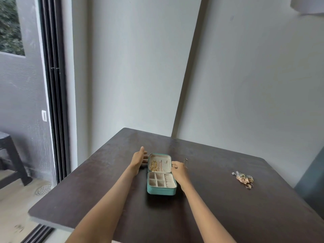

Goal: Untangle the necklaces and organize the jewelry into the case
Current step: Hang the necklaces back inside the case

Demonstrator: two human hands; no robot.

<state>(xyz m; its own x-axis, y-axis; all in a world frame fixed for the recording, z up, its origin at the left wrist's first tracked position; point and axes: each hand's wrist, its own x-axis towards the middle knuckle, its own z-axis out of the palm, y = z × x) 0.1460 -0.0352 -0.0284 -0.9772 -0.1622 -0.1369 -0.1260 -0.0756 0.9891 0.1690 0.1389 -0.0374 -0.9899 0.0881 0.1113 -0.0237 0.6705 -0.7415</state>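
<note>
Open case (161, 174) on table (228, 216), left hand (139, 157) fingers straight at its 10 o'clock, right hand (178, 170) fingers curled on lid edge at 2 o'clock, jewelry pile (244, 178) at 3 o'clock

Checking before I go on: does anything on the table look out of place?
Yes. A tangled jewelry pile lies far right of the open case, outside it, and one thin chain lies loose by the right hand.

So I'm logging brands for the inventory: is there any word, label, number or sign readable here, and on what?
None: no text can be read in this view.
Open teal jewelry case: no lettering or logo shows.
Small white wall switch: any marking is too small to tell.
Loose jewelry pile: no tags visible.
</note>
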